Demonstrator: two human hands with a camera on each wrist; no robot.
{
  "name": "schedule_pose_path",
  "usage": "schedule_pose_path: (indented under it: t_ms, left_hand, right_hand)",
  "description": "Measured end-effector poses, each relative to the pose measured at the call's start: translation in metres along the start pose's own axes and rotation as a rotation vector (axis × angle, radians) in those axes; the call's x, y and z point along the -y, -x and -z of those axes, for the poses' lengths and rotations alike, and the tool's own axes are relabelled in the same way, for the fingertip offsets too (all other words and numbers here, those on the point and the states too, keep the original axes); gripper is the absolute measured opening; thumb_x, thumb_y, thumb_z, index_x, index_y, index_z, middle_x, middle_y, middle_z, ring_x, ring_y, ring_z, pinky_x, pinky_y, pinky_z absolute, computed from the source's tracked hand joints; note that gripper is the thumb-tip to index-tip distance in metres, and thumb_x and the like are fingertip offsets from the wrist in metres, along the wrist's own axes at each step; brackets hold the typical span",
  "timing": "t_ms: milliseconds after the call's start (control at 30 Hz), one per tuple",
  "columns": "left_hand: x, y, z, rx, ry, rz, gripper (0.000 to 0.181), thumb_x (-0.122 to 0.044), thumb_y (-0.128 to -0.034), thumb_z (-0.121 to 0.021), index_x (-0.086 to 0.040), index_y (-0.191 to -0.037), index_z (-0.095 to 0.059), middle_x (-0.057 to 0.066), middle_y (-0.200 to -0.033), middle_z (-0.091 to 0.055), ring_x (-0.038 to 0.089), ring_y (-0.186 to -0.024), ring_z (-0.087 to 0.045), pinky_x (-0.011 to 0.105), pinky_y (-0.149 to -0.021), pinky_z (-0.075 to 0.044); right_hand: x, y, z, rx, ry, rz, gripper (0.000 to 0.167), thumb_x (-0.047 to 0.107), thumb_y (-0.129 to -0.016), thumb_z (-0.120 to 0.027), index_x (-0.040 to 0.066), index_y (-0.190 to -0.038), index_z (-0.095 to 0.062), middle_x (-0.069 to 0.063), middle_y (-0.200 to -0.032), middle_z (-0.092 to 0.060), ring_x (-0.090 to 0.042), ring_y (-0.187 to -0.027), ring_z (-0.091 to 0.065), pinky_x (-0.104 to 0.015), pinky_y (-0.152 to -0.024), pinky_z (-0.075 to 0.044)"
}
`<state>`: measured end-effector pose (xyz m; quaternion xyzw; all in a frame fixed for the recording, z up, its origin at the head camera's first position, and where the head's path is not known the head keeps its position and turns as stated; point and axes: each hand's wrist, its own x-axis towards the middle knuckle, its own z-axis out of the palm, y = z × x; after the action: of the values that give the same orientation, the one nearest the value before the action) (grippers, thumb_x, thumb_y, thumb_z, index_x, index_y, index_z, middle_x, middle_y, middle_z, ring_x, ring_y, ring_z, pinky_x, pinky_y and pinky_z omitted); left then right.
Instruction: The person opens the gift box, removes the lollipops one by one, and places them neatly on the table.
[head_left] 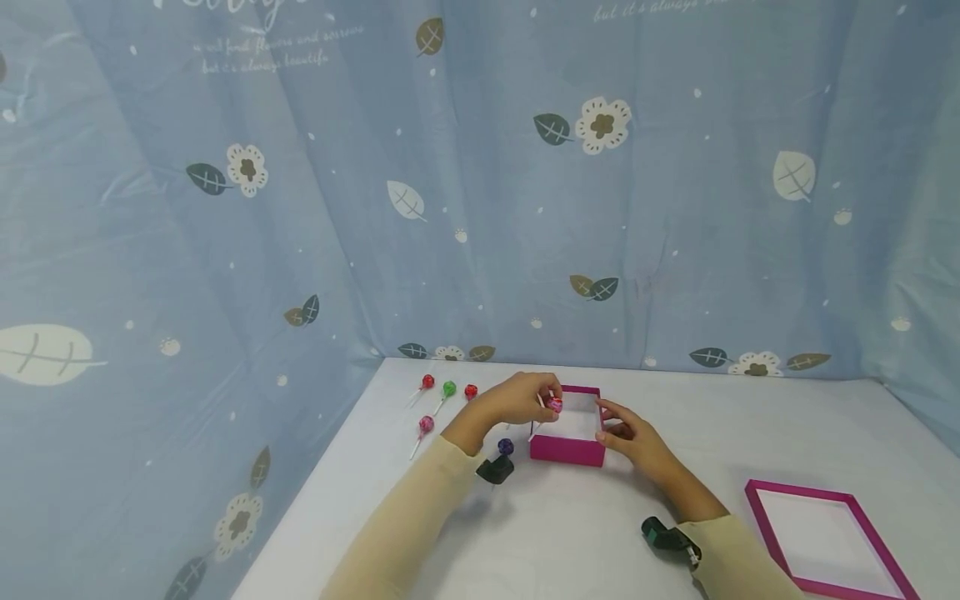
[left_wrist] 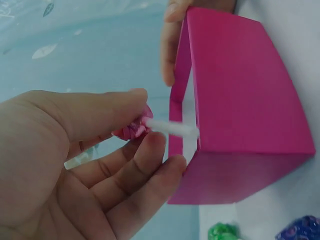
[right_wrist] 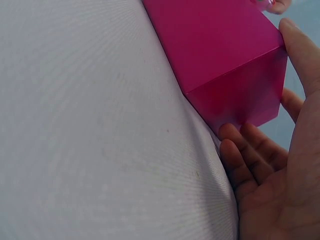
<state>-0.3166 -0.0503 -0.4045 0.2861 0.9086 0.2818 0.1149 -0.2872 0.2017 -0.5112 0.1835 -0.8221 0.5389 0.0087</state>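
Note:
My left hand (head_left: 521,398) pinches a pink lollipop (left_wrist: 134,127) by its wrapped head, between thumb and fingers. Its white stick (left_wrist: 172,128) points toward the rim of an open magenta box (head_left: 567,451) with a pale inside. The held candy is over the box's left side in the head view. My right hand (head_left: 637,442) holds the box at its right wall, thumb by the near corner and index finger at the rim. In the right wrist view, the other fingers (right_wrist: 245,155) lie curled against the box's side, low near the table.
Left of the box lie several lollipops, among them a green one (head_left: 448,387), a pink one (head_left: 426,424) and a purple one (head_left: 506,447). A magenta-edged lid (head_left: 798,491) lies at the right. Behind the white table (head_left: 570,533) hangs a blue patterned curtain (head_left: 487,167).

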Motion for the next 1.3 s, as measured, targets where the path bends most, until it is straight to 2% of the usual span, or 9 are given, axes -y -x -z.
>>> schedule_pose_path:
  t_ms: [233, 500, 600, 767, 1100, 1300]
  left_hand:
    - [0.004, 0.011, 0.005, -0.021, 0.014, 0.005, 0.021, -0.024, -0.0875, -0.075, -0.024, -0.102, -0.059, -0.006, -0.09, -0.061, 0.013, -0.077, -0.059, 0.029, -0.059, -0.052]
    - [0.013, 0.023, 0.012, -0.048, -0.002, -0.007, 0.025, -0.024, -0.0868, -0.076, -0.021, -0.105, -0.059, -0.005, -0.089, -0.061, 0.012, -0.074, -0.06, 0.027, -0.064, -0.051]
    - [0.018, 0.029, 0.016, -0.053, 0.007, 0.006, 0.025, -0.025, -0.0871, -0.075, -0.021, -0.105, -0.059, -0.006, -0.091, -0.061, 0.011, -0.073, -0.061, 0.028, -0.065, -0.05]
    - [0.03, 0.041, 0.02, -0.071, 0.001, 0.034, 0.023, -0.027, -0.0875, -0.074, -0.024, -0.105, -0.059, -0.007, -0.093, -0.061, 0.01, -0.077, -0.062, 0.03, -0.068, -0.05]
    - [0.069, 0.062, 0.025, -0.117, 0.022, 0.067, 0.024, -0.028, -0.0872, -0.074, -0.022, -0.105, -0.06, -0.005, -0.093, -0.062, 0.013, -0.076, -0.061, 0.032, -0.067, -0.051]
    - [0.079, 0.075, 0.034, -0.15, -0.007, 0.083, 0.024, -0.028, -0.0869, -0.075, -0.022, -0.105, -0.061, -0.005, -0.093, -0.061, 0.014, -0.079, -0.058, 0.033, -0.069, -0.05]
  right_hand:
    - [-0.002, 0.002, 0.002, -0.002, -0.007, 0.004, 0.063, 0.023, -0.092, -0.069, 0.012, -0.148, -0.041, -0.018, -0.127, -0.049, -0.029, -0.101, -0.058, -0.037, -0.083, -0.049]
    - [0.001, 0.003, 0.005, -0.012, -0.003, 0.021, 0.063, 0.023, -0.092, -0.068, 0.012, -0.148, -0.042, -0.018, -0.126, -0.049, -0.03, -0.102, -0.058, -0.036, -0.083, -0.049]
    - [0.002, 0.003, 0.005, -0.013, -0.006, 0.021, 0.063, 0.024, -0.092, -0.069, 0.013, -0.147, -0.042, -0.018, -0.126, -0.049, -0.031, -0.103, -0.058, -0.036, -0.084, -0.049]
    - [0.0, 0.0, 0.003, -0.004, -0.01, 0.021, 0.063, 0.023, -0.092, -0.069, 0.012, -0.148, -0.042, -0.018, -0.127, -0.049, -0.029, -0.102, -0.058, -0.034, -0.084, -0.049]
    - [-0.002, 0.002, -0.002, -0.004, -0.004, 0.023, 0.061, 0.021, -0.093, -0.068, 0.012, -0.147, -0.042, -0.018, -0.126, -0.049, -0.028, -0.101, -0.058, -0.033, -0.083, -0.049]
    - [0.0, 0.001, 0.0, -0.003, 0.0, 0.019, 0.062, 0.023, -0.093, -0.068, 0.014, -0.148, -0.041, -0.018, -0.129, -0.048, -0.03, -0.104, -0.057, -0.036, -0.084, -0.049]
